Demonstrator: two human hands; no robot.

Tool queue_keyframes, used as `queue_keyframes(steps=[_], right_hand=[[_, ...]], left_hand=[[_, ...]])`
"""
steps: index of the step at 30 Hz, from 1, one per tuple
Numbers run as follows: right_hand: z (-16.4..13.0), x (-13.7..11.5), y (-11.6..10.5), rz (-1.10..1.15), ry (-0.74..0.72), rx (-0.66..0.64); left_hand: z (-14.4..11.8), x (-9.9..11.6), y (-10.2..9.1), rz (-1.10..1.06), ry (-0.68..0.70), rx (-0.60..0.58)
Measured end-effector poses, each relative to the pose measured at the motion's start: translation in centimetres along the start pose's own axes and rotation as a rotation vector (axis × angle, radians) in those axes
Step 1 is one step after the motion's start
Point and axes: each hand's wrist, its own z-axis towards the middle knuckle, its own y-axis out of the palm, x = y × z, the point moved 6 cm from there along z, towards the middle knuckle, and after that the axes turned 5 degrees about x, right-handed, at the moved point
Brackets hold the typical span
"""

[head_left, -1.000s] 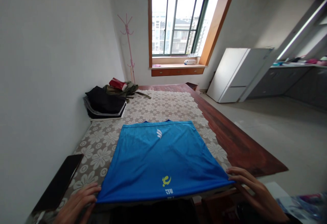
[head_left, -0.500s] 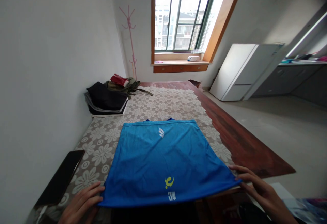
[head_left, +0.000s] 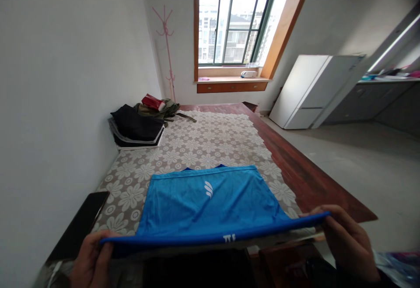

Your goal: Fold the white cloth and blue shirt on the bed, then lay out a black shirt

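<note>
Lifted off the table since a second ago, the near hem of the blue shirt (head_left: 210,200) is now rising between both hands, and the yellow logo has swung out of sight beneath the raised edge; the far part is still lying flat on the floral cloth (head_left: 203,141). To do this fold well, it seems wise to keep both corners level and taut, carry the hem forward in one even sweep, and lay it down parallel to the far edge, so no wrinkle is trapped; the white logo is serving as a handy centre mark. The left hand (head_left: 88,259) is pinching the near left corner, fingers closed on the fabric; the right hand (head_left: 348,244) is gripping the near right corner likewise, thumb on top; the shirt is stretching straight between them, just ahead of the person. A dark phone (head_left: 78,229) is lying at the table's left edge near the left hand; folded dark clothes (head_left: 138,128) are sitting well apart by the wall; the bare wooden table (head_left: 305,183) is showing to the right.
</note>
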Motion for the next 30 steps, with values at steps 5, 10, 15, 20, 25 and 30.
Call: queue_keyframes(steps=[5,10,15,20,25,30], right_hand=[[7.4,-1.4,5.9,-0.322,-0.079,-0.012],[11.5,1.6,11.8,-0.838,-0.115,-0.112],[11.3,4.0,13.3,-1.146,-0.136,-0.206],[11.6,3.7,13.6,-1.206,-0.157,-0.256],[12.0,3.5,13.6,-1.144,-0.143,-0.265],[10.1,3.0,12.0,-0.777,-0.219,-0.253]], left_hand=[[7.2,4.6,6.6,0.307,0.025,-0.139],[10.1,3.2,13.5,0.638,0.089,-0.373],[10.2,1.3,14.9,0.693,0.121,-0.422],[10.3,0.9,14.7,0.703,0.121,-0.401],[10.3,0.5,13.8,0.499,0.042,-0.436],[7.9,-0.4,11.2,0.324,-0.103,-0.489]])
